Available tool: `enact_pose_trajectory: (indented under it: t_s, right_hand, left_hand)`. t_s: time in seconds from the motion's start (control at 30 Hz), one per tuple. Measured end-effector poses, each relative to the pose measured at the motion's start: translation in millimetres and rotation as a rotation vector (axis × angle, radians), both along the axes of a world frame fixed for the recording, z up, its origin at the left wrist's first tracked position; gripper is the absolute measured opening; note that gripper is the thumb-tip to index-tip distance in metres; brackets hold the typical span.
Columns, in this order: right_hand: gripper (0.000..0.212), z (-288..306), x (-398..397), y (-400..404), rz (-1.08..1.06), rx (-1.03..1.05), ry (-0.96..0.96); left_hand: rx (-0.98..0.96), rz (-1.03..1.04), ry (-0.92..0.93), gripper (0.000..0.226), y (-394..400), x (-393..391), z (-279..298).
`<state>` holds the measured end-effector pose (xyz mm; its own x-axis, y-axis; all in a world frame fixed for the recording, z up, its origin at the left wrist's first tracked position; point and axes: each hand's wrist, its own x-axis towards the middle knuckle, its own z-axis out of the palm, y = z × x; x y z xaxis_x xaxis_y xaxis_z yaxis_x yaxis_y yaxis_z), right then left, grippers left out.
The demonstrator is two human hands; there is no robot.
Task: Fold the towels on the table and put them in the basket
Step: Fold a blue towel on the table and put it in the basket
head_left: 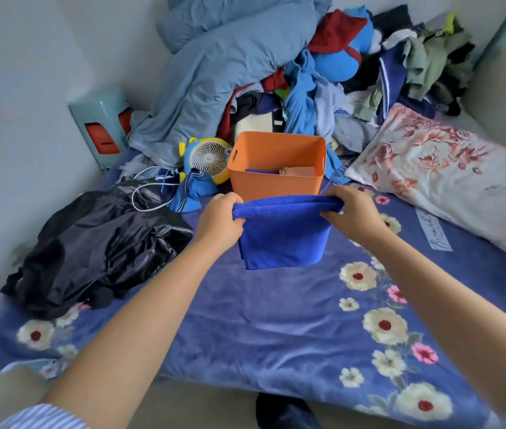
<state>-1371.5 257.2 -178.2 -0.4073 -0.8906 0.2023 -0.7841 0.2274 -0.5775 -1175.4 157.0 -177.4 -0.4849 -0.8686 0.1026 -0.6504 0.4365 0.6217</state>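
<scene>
Seen from above: folded blue towel (285,233) gripped at its upper corners by left hand (220,219) and right hand (354,213), hanging over the flowered bed (276,320) just before the orange basket (276,181), black clothes (100,246) at left.

I see a little yellow fan (207,159), a flowery pillow (440,178), a shiny black jacket (100,249) and a big pile of clothes (323,82) on my blue flowery bed (276,320).

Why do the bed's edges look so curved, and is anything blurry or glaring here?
Head view: the wide-angle lens bows the bed edges and walls. Light is soft and even, without glare or hard shadows. The blue towel and orange basket look fairly sharp; the clothes pile behind is softer.
</scene>
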Motion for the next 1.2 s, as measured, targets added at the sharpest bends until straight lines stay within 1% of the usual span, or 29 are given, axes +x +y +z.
enact_pose_trajectory:
  t_s: [0.1,0.23,0.33,0.47,0.53,0.67,0.77,0.9,1.0,1.1,1.13,1.2]
  right_hand:
    - [0.022,-9,-36,-58,0.017,-0.023,0.0]
    - [0.024,-21,-75,-124,-0.005,-0.017,-0.022]
    - [0.024,-24,-103,-176,-0.035,-0.068,-0.046]
    - [0.028,-23,-132,-237,-0.041,-0.171,-0.064]
    - [0.03,-28,-147,-268,-0.053,-0.208,-0.103]
    - [0.033,-48,-171,-328,-0.061,-0.265,-0.173]
    - [0.032,-71,-186,-369,-0.076,-0.244,-0.225]
    - [0.028,-114,-209,-419,-0.083,-0.121,-0.317]
    - [0.022,-155,-222,-450,-0.092,-0.026,-0.43]
    - [0.02,-198,-230,-472,-0.101,0.058,-0.536]
    - [0.018,-218,-234,-481,-0.11,0.076,-0.58]
    - [0.014,-237,-237,-491,-0.128,0.097,-0.643]
  left_hand:
    - [-0.03,0.014,-0.113,0.013,-61,-35,-7]
    - [-0.017,0.032,-0.115,0.011,-135,-80,-10]
    - [-0.006,0.059,-0.009,0.012,-187,-115,-11]
    - [0.064,0.12,0.158,0.015,-249,-153,-16]
    - [0.093,0.141,0.225,0.016,-284,-172,-22]
    - [0.136,0.18,0.296,0.02,-347,-204,-41]
    - [0.184,0.2,0.335,0.021,-390,-223,-66]
    - [0.304,0.241,0.304,0.021,-439,-247,-114]
    - [0.368,0.252,0.27,0.03,-465,-263,-155]
    - [0.328,0.245,0.185,0.031,-479,-275,-197]
    - [0.314,0.25,0.129,0.031,-485,-280,-215]
    - [0.265,0.257,0.009,0.031,-492,-285,-238]
